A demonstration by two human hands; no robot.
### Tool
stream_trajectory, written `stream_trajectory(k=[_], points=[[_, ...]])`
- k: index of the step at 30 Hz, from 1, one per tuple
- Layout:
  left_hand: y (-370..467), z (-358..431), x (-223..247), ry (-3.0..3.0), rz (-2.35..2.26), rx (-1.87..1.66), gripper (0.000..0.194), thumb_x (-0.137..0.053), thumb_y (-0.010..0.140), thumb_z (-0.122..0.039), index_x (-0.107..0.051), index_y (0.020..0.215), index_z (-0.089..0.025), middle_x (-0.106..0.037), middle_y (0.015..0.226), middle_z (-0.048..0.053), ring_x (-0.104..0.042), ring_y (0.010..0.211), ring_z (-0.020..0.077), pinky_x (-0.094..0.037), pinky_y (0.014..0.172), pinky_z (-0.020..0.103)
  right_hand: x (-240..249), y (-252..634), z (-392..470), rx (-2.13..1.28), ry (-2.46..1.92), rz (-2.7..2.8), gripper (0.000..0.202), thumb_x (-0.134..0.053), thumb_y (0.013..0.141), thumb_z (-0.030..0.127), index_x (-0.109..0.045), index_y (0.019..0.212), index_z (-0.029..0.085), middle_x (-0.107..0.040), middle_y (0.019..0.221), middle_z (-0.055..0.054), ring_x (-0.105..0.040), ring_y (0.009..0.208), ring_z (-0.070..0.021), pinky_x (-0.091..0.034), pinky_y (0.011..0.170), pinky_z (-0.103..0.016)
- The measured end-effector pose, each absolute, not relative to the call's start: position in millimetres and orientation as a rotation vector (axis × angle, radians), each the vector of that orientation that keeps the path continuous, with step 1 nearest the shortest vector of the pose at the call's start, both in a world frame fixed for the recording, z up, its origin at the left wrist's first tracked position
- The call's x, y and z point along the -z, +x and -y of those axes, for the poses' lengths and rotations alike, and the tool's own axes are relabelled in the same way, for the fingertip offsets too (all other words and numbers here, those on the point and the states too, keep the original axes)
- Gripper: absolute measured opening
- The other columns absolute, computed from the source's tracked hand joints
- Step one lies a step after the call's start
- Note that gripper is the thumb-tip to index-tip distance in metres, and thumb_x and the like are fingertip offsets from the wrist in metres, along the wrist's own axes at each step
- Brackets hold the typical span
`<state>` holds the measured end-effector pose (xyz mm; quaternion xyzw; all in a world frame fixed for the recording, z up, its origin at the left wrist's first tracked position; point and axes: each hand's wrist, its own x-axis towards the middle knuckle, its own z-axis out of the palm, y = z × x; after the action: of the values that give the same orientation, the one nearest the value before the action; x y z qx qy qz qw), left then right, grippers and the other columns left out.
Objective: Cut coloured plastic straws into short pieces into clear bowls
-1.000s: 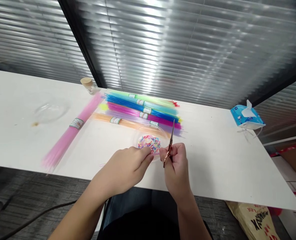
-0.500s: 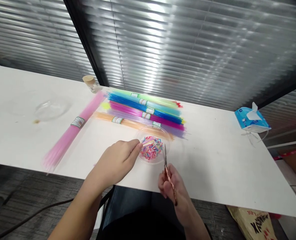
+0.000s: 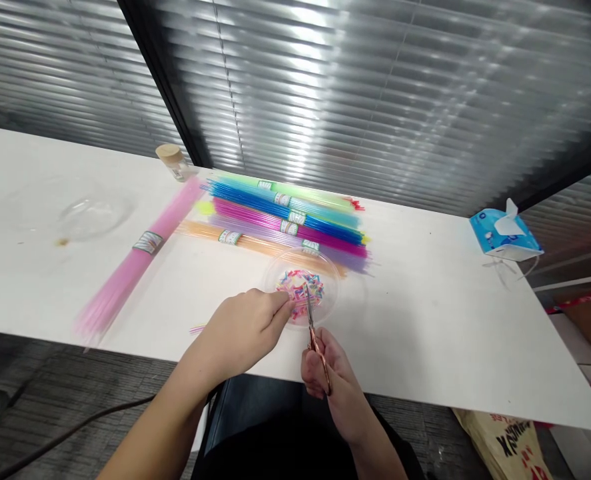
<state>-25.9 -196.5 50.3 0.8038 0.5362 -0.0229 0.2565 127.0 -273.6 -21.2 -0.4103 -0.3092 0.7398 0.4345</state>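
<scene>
My left hand (image 3: 248, 327) is closed in a pinch on a few thin plastic straws, whose short ends stick out past my fingertips. Other ends of coloured straws (image 3: 196, 329) show behind my left wrist. In my right hand (image 3: 330, 363) is a pair of copper-handled scissors (image 3: 318, 348), its blades pointing away from me beside the straw ends. Under both sits a clear round bowl (image 3: 331, 308) on the table, holding many short cut straw pieces (image 3: 315, 285) in mixed colours. Whether the blades touch the straws I cannot tell.
Bundles of long straws with paper bands lie behind the bowl, among them a blue bundle (image 3: 255, 200). A pink bundle (image 3: 125, 280) lies slantwise on the left. Near the blinds stands a cork-topped jar (image 3: 175, 163). A tissue pack (image 3: 505, 233) is at the right edge.
The scissors in my right hand have moved left, up to the straws. My left hand has shifted slightly right and down over the bowl. The view has turned a little.
</scene>
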Motion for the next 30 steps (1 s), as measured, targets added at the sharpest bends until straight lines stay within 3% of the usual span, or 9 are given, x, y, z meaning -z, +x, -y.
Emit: stream_trajectory(k=[15, 24, 30], points=[[-26.6, 195.6, -55.4, 2.222, -1.563, 0.168, 0.043, -0.022, 0.097, -0.041, -0.052, 0.073, -0.022, -0.056, 0.066, 0.002, -0.054, 0.062, 0.0198, -0.026, 0.055, 0.028, 30.1, 134.0, 274.2, -2.001, -1.058, 0.670, 0.044, -0.065, 0.081, 0.055, -0.037, 0.083, 0.021, -0.034, 0.054, 0.011, -0.019, 0.047, -0.0051, -0.016, 0.044, -0.020], [-24.4, 193.4, -57.2, 2.261, -1.586, 0.221, 0.043, -0.022, 0.097, -0.040, -0.053, 0.073, -0.022, -0.058, 0.067, 0.002, -0.049, 0.054, 0.0168, -0.020, 0.052, 0.028, 31.1, 132.6, 274.3, -2.071, -0.973, 0.609, 0.044, -0.064, 0.082, 0.054, -0.035, 0.084, 0.022, -0.032, 0.051, 0.012, -0.016, 0.044, -0.0043, -0.014, 0.041, -0.019], [-21.3, 192.4, -59.2, 2.284, -1.551, 0.275, 0.043, -0.022, 0.097, -0.040, -0.053, 0.073, -0.022, -0.058, 0.067, 0.003, -0.054, 0.058, 0.0195, -0.022, 0.052, 0.028, 31.6, 132.9, 273.8, -2.073, -0.918, 0.614, 0.048, -0.056, 0.083, 0.063, -0.032, 0.078, 0.022, -0.026, 0.050, 0.012, -0.009, 0.044, -0.0044, -0.008, 0.041, -0.019]])
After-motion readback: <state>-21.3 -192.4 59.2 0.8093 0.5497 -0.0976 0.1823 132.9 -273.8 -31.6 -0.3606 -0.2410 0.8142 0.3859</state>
